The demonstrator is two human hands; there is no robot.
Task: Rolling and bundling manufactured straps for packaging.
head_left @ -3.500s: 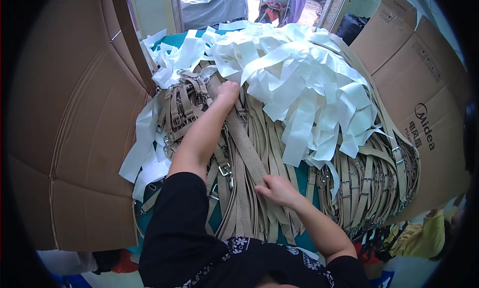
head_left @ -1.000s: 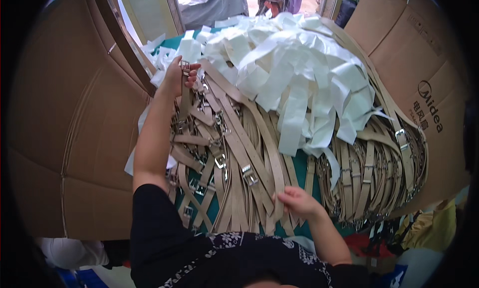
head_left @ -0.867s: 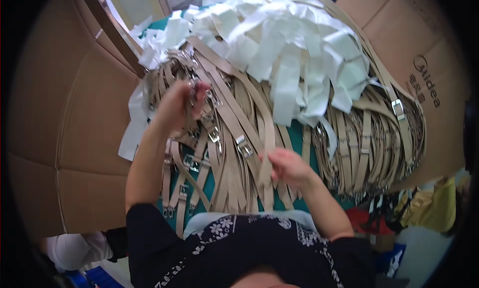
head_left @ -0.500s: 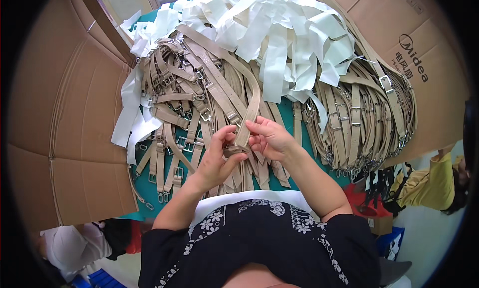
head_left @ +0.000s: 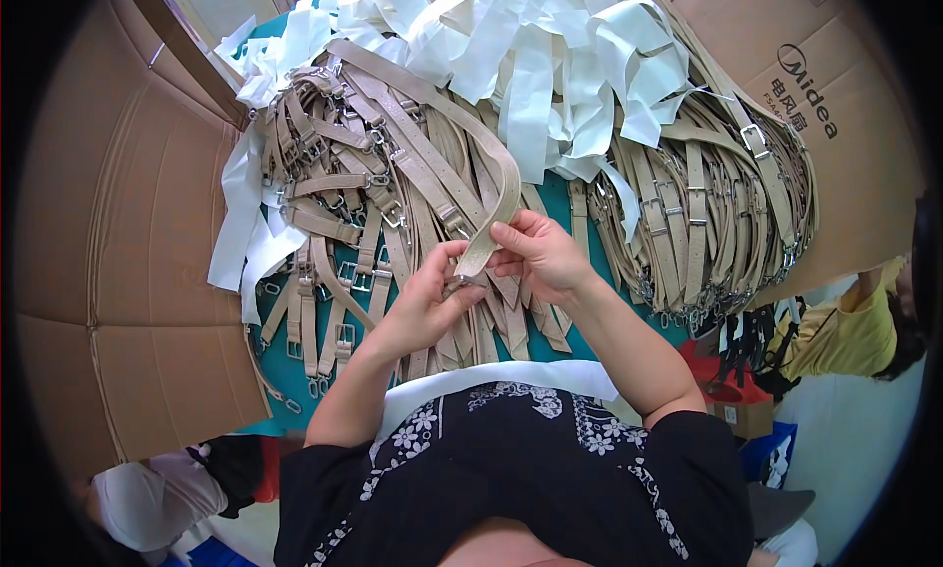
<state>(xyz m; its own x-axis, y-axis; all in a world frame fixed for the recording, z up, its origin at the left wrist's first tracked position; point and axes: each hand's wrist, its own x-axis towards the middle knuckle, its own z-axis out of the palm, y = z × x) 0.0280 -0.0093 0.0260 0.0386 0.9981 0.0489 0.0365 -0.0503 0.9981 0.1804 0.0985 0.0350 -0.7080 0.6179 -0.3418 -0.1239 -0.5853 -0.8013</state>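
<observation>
Both hands meet in front of my chest on one beige strap (head_left: 491, 179) that loops up and back over the pile. My left hand (head_left: 427, 297) pinches the strap's lower end, where a metal buckle sits. My right hand (head_left: 535, 255) grips the same strap just above, fingers curled round it. Under the hands lies a spread of beige buckled straps (head_left: 339, 223) on a teal table (head_left: 295, 370). White paper strips (head_left: 530, 56) are heaped over the far part of the pile.
Brown cardboard sheets (head_left: 128, 272) wall in the left side, and a printed cardboard box (head_left: 835, 105) stands at the right. A second bundle of beige straps (head_left: 707, 223) hangs over the table's right edge. A person in yellow (head_left: 855, 326) is at the far right.
My left hand reached to the far left of the pile, took a strap and drew it back. My right hand rose from the near straps and joined it on the strap.
</observation>
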